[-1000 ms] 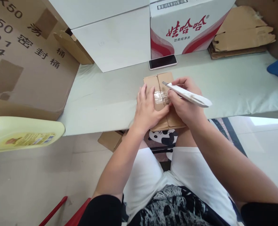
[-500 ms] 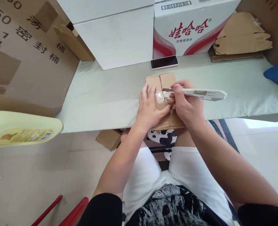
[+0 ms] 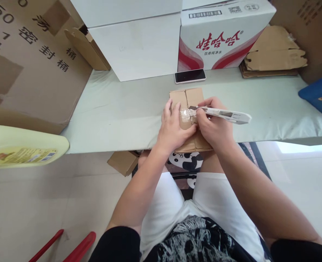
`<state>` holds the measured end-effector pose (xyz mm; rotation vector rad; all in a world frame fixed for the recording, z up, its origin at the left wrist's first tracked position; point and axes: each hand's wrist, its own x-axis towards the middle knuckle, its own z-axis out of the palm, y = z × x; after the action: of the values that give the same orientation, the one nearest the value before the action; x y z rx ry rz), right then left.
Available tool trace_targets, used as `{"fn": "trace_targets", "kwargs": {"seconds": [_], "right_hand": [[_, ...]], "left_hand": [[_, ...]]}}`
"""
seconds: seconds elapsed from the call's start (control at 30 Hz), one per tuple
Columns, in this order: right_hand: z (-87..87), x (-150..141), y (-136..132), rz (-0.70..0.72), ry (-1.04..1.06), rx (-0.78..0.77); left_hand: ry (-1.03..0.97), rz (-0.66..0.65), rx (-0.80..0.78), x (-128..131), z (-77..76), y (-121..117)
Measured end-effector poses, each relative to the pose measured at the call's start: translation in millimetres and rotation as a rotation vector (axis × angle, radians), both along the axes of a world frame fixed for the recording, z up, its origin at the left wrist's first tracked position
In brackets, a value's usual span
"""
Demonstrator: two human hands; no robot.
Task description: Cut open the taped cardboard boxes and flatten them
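Stockroom-like space (tiled floor (image 3: 95, 196)), cartons (image 3: 139, 51), flattened cardboard (image 3: 275, 60), cloth-covered table (image 3: 117, 120)

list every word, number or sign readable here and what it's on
"娃哈哈®": white water carton
"饮用纯净水": same
Barcode, QR code: same
"汤 桶": left brown carton
"密封桶": same
"0": same
"50": same
"01": same
"4": same, line cut off
Too small or blurred: water carton's round mark, pale yellow bottle's label, rear right carton's print
None legible: utility knife, small cardboard box
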<state>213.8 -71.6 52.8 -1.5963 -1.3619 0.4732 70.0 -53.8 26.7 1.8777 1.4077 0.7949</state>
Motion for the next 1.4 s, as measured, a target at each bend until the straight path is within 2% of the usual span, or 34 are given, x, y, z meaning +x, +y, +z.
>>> {"fn": "trace_targets", "kwargs": {"seconds": [0.37, 0.57, 0.87, 1.03, 1.23, 1.4], "right_hand": [[-1.4, 1.1, -0.2, 0.047, 0.010, 0.011], [-0.1, -1.1, 0.7, 0.047, -0.040, -0.009], [-1.8, 0.0, 7.4, 0.081, 0.005, -0.050], [1.5, -0.1, 5.3, 0.040, 0.011, -0.082], [-1.1, 0.9, 2.3, 0.039, 0.021, -0.030], [-0.8, 1.5, 5.3, 0.072, -0.031, -0.048]], "left_hand": [[-0.055, 0.001, 0.015, -0.6, -3.9, -0.6], [-0.014, -0.005, 0.020, -0.7, -2.6, 0.3], [-0.041, 0.001, 0.023, -1.6, -5.5, 2.4], [-0.068, 0.025, -0.003, -2.0, -7.6, 2.8], [-0.064, 0.035, 0.036, -1.3, -12.1, 3.8], [-0.066, 0.029, 0.029, -1.1, -12.6, 4.0]]}}
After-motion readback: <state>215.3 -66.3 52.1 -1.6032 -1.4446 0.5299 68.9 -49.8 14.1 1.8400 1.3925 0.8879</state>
